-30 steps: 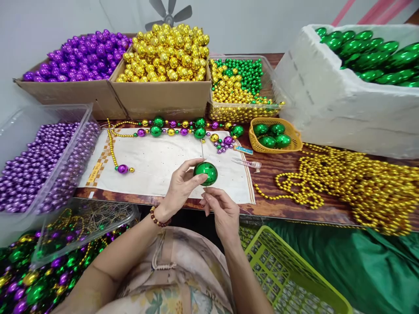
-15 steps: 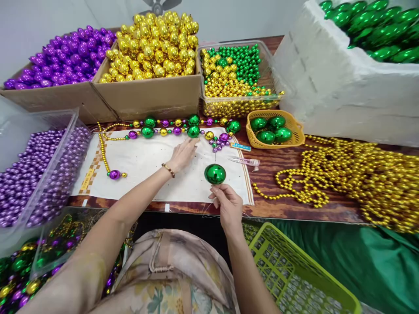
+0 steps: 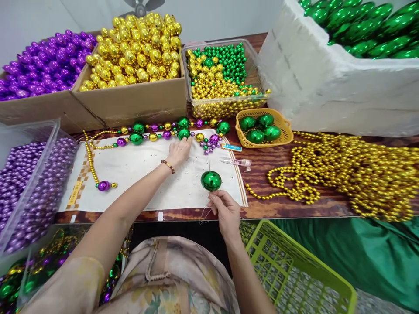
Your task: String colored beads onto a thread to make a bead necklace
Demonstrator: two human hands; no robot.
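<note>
A beaded necklace [image 3: 166, 134] of green, purple and gold balls lies doubled along the back of a white towel [image 3: 131, 174]. At its right end is a cluster of small purple beads [image 3: 209, 146]. My left hand [image 3: 179, 152] is closed at the front strand, its fingertips by a large green ball [image 3: 183, 134]. A thread [image 3: 209, 162] runs from the cluster to another large green ball [image 3: 211, 180] over the towel. Just below that ball, my right hand [image 3: 225, 210] pinches the thread between thumb and finger; loose ends trail beside it.
Boxes of purple balls [image 3: 49, 63] and gold balls [image 3: 140, 48] stand behind, beside a clear tub [image 3: 225, 102]. A yellow basket [image 3: 286, 131] holds green balls. Tweezers [image 3: 237, 162] and gold bead strands [image 3: 360, 174] lie right. A green crate [image 3: 310, 270] sits below the table edge.
The view has shifted slightly to the right, so the table things appear further left. Both hands keep nearly the same places; the green ball still hangs on the thread above my right fingers.
</note>
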